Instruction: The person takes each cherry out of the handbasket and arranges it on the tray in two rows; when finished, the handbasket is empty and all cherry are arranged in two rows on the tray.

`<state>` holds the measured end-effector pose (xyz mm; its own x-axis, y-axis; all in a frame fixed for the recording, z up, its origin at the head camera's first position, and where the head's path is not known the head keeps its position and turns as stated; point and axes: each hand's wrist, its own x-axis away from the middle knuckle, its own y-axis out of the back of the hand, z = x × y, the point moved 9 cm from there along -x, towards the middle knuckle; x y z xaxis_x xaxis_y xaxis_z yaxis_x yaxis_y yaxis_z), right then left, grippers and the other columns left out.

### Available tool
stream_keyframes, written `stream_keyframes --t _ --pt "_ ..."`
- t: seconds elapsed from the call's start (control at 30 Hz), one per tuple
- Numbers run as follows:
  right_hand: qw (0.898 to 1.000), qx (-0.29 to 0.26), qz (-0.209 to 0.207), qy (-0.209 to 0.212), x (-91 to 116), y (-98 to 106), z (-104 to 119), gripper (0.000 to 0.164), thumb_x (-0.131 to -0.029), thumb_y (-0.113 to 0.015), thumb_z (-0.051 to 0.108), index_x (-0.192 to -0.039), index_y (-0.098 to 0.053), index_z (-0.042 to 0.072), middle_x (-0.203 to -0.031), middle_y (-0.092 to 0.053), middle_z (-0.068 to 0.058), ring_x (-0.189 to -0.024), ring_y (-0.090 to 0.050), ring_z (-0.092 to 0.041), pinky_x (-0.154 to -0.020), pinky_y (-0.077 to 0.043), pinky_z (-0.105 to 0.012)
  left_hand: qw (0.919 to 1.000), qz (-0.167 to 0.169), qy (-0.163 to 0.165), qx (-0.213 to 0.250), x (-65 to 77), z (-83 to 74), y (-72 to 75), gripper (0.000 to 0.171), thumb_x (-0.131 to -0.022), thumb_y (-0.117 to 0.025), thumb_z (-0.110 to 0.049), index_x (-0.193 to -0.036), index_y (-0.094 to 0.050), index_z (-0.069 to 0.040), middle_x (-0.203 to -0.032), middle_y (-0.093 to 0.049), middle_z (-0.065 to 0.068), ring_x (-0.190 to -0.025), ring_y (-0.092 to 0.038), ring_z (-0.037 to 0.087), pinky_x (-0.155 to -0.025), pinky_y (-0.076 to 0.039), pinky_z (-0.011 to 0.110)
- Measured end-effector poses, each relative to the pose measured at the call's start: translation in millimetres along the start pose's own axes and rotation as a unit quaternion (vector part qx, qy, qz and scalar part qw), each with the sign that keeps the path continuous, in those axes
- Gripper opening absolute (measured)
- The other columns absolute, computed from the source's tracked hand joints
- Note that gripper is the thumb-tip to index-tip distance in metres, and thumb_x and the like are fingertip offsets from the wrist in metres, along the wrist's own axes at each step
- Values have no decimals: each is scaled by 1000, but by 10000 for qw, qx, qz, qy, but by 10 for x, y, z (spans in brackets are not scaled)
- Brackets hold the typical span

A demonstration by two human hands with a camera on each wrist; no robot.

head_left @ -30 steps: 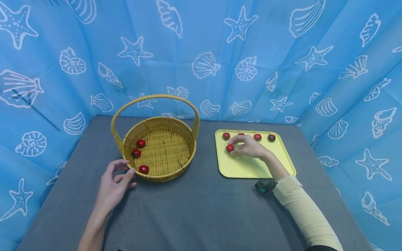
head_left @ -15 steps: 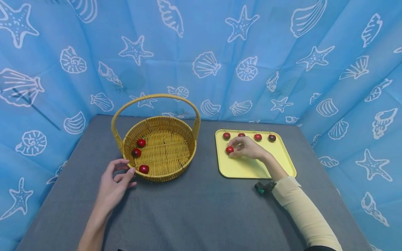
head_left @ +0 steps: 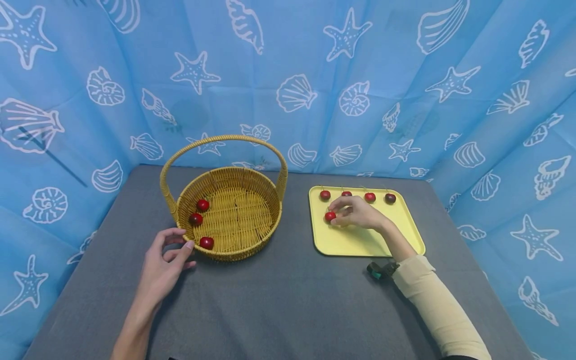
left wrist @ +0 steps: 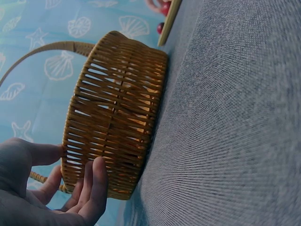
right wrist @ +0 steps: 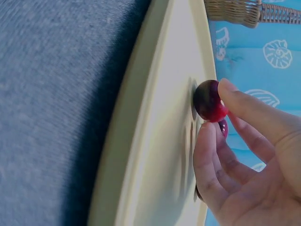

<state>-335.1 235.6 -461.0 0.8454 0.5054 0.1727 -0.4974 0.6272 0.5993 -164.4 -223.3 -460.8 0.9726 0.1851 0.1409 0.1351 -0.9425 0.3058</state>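
My right hand (head_left: 357, 212) pinches a red cherry (head_left: 330, 216) between thumb and fingertips, over the left part of the yellow tray (head_left: 355, 242). In the right wrist view the cherry (right wrist: 209, 101) is dark red on one side, brighter on the other, close to the tray surface. Along the tray's back edge sit several cherries with stems, one a dark cherry (head_left: 390, 198). On the left, my left hand (head_left: 163, 265) holds the near-left rim of a woven basket (head_left: 243, 245); in the left wrist view its curved fingers touch the rim and outer wall. Three cherries, one a red cherry (head_left: 207, 243), lie inside the basket's left part.
A tall arched handle (head_left: 225, 138) rises over the basket. Grey cloth (head_left: 279, 300) covers the table. Behind and at the sides hangs a blue curtain (head_left: 270, 60) with white shells and starfish. A dark wrist device (head_left: 380, 271) sits at the right cuff.
The right hand and its cherry have dipped very slightly toward the near side of the tray. My left hand and the basket stay in place.
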Motion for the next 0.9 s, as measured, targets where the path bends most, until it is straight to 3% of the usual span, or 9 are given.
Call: stream_keyframes --t 0.3,0.5,0.67,0.9 --pt "9997 -56 -12 234 76 69 137 37 -94 -82 1 -128 -69 -6 -128 -72 -28 -110 -77 -41 -84 -69 -26 10000 48 -80 23 6 -3 -4 54 -112 -63 -33 -156 -41 -9 -146 -48 15 -102 -74 11 -83 -72 28" --pt "9983 35 -80 578 116 121 388 36 -95 -81 1 -128 -68 -8 -126 -72 -29 -104 -78 -34 -84 -66 -24 10000 74 -11 66 2 4 -1 55 -112 -62 -33 -157 -41 -9 -147 -47 15 -103 -74 11 -84 -72 28" --pt "9975 -36 -150 688 158 157 621 33 -95 -81 1 -127 -72 1 -124 -74 -26 -98 -79 -23 -85 -63 -25 10000 59 19 30 -2 9 -5 55 -112 -62 -34 -157 -41 -10 -147 -48 14 -103 -74 13 -84 -72 28" --pt "9938 -267 -159 1063 216 117 1059 36 -93 -84 3 -126 -72 -1 -123 -75 -18 -103 -78 -20 -89 -69 -28 9999 103 -50 45 0 3 -9 56 -112 -62 -35 -157 -41 -9 -146 -47 14 -103 -74 12 -84 -72 28"
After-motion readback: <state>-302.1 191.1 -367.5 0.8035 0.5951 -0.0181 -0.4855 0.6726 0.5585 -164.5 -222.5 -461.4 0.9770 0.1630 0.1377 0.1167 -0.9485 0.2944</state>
